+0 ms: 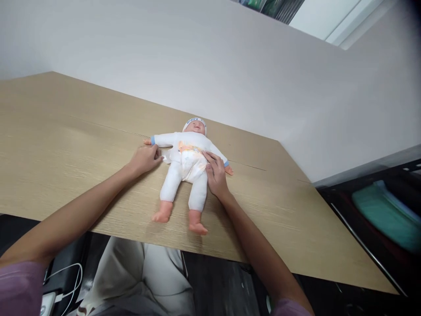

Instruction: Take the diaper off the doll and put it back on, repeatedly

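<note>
A baby doll (169,186) in a white outfit with blue cuffs lies on its back on the wooden table, head away from me and feet toward me. Around its hips is a white diaper (192,163) with an orange printed band at the waist. At the doll's side, my left hand (146,159) is closed, its fingertips pinching the loose side wing of the diaper, which sticks out over the table. My right hand (215,174) rests against the opposite side of the diaper, fingers stretched out and fingertips touching the waistband.
The table (82,166) meets a pale wall (164,52) behind the doll. At the right stands a dark rack with a green item (384,215). Below the front edge are my legs, a white cable (79,276) and a white device (48,303).
</note>
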Available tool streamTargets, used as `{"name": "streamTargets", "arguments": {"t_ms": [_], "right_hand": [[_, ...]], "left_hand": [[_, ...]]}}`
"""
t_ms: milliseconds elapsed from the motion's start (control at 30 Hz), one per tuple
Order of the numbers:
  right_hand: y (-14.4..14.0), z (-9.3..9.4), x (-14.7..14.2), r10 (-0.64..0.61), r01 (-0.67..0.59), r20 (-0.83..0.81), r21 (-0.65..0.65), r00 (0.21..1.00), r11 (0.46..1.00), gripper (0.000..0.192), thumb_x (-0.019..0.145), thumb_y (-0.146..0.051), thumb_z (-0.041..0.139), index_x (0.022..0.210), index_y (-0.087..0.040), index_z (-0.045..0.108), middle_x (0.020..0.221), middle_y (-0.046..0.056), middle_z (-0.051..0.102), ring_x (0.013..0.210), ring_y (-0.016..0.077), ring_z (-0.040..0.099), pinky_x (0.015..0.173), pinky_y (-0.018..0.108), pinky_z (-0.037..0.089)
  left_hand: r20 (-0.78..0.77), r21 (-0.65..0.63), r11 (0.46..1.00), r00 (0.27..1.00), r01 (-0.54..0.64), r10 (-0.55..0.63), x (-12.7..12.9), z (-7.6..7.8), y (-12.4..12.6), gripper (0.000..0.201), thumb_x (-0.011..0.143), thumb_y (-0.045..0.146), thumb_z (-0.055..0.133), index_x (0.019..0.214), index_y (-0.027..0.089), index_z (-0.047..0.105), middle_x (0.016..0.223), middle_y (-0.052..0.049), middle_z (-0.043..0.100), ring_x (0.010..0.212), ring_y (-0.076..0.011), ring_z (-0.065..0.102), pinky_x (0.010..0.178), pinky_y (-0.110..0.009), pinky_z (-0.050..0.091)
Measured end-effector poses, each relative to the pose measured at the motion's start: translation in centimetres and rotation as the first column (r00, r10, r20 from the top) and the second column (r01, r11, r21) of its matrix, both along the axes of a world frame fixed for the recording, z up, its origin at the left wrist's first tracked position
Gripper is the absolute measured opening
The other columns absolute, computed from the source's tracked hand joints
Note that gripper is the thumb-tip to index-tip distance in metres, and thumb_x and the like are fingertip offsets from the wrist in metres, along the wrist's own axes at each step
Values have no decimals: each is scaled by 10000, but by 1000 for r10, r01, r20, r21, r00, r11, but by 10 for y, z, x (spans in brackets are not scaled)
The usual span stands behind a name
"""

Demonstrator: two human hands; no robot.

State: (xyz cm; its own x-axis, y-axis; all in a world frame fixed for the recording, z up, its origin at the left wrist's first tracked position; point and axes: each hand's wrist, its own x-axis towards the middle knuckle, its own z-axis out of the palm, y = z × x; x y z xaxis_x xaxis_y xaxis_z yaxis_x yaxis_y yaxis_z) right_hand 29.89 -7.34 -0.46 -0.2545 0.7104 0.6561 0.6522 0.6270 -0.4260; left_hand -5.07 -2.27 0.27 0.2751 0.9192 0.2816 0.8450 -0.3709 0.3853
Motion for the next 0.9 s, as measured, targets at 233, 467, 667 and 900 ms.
{"name": "streamTargets", "arguments": {"t_ms": [233, 467, 667, 900], "right_hand": [[1, 1, -1, -6, 5, -8, -33, 1000, 999, 551, 1222, -483, 365, 1688, -321, 611, 1653, 125, 624, 1572, 316, 567, 1375, 593, 419], [5, 11, -2, -17, 17, 6, -21, 1000, 1000, 557, 1208, -510, 398, 1679, -290, 598, 1659, 142, 629, 1582, 320, 556, 1371, 602, 409], [45, 52, -23, 113, -109, 28, -125, 993, 986, 532, 1170, -579, 503, 1559, -258, 674, 1589, 142, 712, 1512, 326, 622, 1344, 577, 431], [93, 94, -67, 271, -218, 101, -365, 957, 905, 478, 921, -452, 841, 1334, -214, 815, 1314, 96, 805, 1202, 283, 722, 1109, 435, 568]], "left_hand": [[37, -7, 998, 998, -56, 56, -6, -2, 6, 319, 971, 552, 662, 956, 240, 599, 996, -150, 751, 962, -362, 689, 881, -478, 536], [142, -60, 995, 986, -82, 90, -5, 2, 6, 362, 893, 564, 740, 771, 255, 597, 838, -128, 712, 928, -373, 680, 873, -471, 529], [256, -129, 990, 963, -52, 84, -7, 1, 9, 407, 864, 581, 740, 659, 254, 612, 731, -71, 647, 780, -296, 621, 765, -401, 432], [498, -170, 985, 864, 16, 72, -5, -4, 16, 445, 912, 609, 699, 702, 238, 572, 688, 7, 524, 694, -191, 499, 693, -340, 351]]}}
